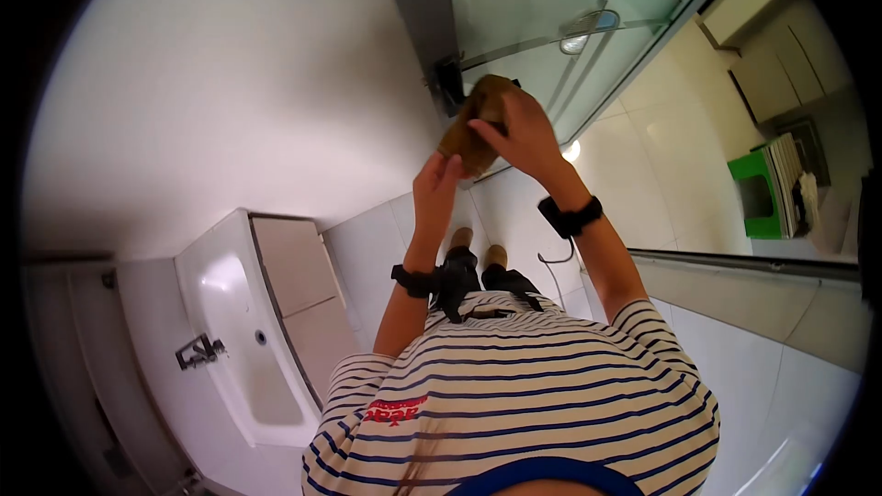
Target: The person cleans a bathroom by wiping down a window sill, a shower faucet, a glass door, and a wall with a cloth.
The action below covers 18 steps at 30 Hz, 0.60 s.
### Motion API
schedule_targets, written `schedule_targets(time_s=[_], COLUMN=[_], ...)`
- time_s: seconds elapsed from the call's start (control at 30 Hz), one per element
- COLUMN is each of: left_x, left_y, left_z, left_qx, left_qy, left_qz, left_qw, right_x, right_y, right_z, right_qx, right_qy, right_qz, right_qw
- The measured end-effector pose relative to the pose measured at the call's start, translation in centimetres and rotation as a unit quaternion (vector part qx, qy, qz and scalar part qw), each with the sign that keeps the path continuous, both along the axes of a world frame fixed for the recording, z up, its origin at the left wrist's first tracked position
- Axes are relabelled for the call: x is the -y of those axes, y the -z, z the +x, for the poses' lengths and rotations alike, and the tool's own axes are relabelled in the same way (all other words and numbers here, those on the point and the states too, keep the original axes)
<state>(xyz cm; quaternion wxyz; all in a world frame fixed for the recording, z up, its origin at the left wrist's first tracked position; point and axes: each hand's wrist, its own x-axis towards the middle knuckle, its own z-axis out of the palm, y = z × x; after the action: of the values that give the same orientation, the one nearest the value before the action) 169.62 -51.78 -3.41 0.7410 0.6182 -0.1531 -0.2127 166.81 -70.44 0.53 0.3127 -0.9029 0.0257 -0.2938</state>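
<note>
A brown cloth, folded or bunched, is held up in front of me between both hands. My left hand pinches its lower left end, thumb on top. On the other side, my right hand grips the upper right part, with its thumb across the front and its other fingers largely hidden behind. Just beyond the cloth, a black fixture is mounted by the glass frame; the cloth partly covers that area. Each of my wrists has a black strap.
To the left stands a white washbasin with a metal faucet over a cabinet. A glass shower panel rises ahead. On the right are a green box and a low dark-edged ledge. My feet are on light tiles.
</note>
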Motion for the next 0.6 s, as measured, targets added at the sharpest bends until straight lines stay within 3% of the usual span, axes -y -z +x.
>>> schedule_targets(time_s=[0.2, 0.27, 0.33, 0.47, 0.53, 0.6], left_x=[2.5, 3.2, 3.7, 4.7, 5.7, 6.1], left_y=[1.4, 1.7, 1.4, 1.8, 3.3, 2.8], left_z=[4.5, 5.1, 6.0, 7.2, 7.6, 7.5], left_qx=[-0.05, -0.051, -0.08, -0.1, -0.071, -0.087], left_qy=[0.032, 0.036, 0.058, 0.074, 0.057, 0.083], left_qz=[-0.025, -0.026, -0.004, 0.026, -0.062, -0.065], left_qw=[0.998, 0.998, 0.995, 0.992, 0.994, 0.991], right_x=[1.4, 1.1, 1.3, 2.5, 2.6, 2.5], right_y=[2.7, 1.2, 0.5, 2.0, 2.0, 2.1], right_z=[4.0, 3.7, 3.7, 4.0, 3.9, 3.7], right_qx=[0.022, -0.093, -0.117, -0.037, -0.047, -0.033], right_qy=[-0.052, -0.029, -0.042, -0.092, -0.084, -0.104], right_qz=[-0.053, -0.029, -0.052, -0.035, -0.018, 0.033], right_qw=[0.997, 0.995, 0.991, 0.994, 0.995, 0.993])
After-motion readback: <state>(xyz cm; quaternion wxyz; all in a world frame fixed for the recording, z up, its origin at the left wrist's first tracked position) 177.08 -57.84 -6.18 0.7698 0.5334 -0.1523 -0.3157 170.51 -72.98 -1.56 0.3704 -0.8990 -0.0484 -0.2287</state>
